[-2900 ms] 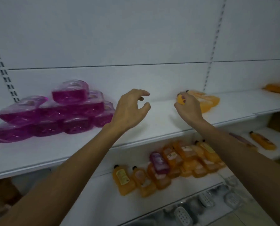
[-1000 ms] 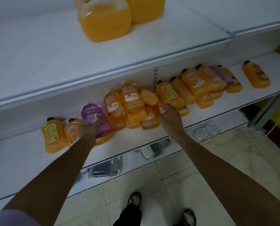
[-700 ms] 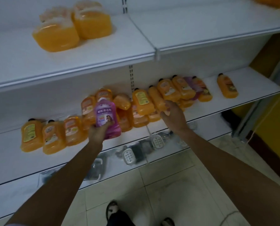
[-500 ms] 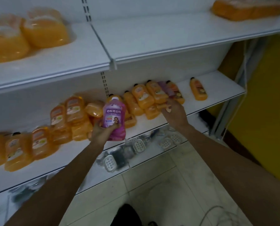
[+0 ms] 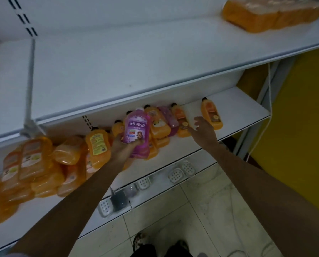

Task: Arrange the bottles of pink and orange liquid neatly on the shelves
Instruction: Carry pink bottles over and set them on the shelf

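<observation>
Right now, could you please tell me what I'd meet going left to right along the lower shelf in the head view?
Heap of orange bottles → pink bottle in the left hand → right hand → lone orange bottle.

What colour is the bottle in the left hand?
Pink-purple, with a purple label; the head view shows the bottle held in the left hand.
</observation>
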The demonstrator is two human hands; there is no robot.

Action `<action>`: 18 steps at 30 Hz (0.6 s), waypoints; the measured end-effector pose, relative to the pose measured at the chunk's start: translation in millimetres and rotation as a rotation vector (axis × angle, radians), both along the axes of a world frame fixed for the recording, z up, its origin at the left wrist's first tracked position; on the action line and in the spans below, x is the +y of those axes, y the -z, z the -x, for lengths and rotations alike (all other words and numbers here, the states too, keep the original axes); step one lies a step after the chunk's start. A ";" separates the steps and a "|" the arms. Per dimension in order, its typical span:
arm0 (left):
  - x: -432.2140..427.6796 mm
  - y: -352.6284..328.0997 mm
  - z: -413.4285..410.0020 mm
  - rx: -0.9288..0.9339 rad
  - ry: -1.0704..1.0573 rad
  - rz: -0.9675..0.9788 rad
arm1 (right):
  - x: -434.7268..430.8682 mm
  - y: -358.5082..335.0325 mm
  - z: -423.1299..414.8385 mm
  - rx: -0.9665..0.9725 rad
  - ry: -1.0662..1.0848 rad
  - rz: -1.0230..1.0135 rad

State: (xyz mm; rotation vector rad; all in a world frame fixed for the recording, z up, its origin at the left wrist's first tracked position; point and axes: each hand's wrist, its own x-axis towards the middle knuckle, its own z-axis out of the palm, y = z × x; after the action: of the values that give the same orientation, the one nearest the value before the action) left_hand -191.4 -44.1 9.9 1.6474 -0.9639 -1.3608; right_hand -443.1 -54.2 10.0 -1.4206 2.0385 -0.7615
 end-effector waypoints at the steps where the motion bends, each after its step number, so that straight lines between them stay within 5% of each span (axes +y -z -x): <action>1: -2.9 1.5 3.8 -0.004 -0.014 -0.003 | -12.2 4.5 5.5 -0.009 -0.012 -0.030; 11: -7.7 42.1 37.2 0.099 -0.381 0.031 | -144.8 79.3 -2.6 0.018 -0.408 -0.130; 18: 21.1 46.3 64.1 0.111 -0.603 0.003 | -170.1 95.5 1.1 -0.091 -0.402 -0.164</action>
State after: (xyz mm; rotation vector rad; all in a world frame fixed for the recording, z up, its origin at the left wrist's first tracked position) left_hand -255.5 -23.0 -36.5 1.6566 -0.3519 -1.0167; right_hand -444.2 -224.3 -85.5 -1.5971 1.6305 -0.4675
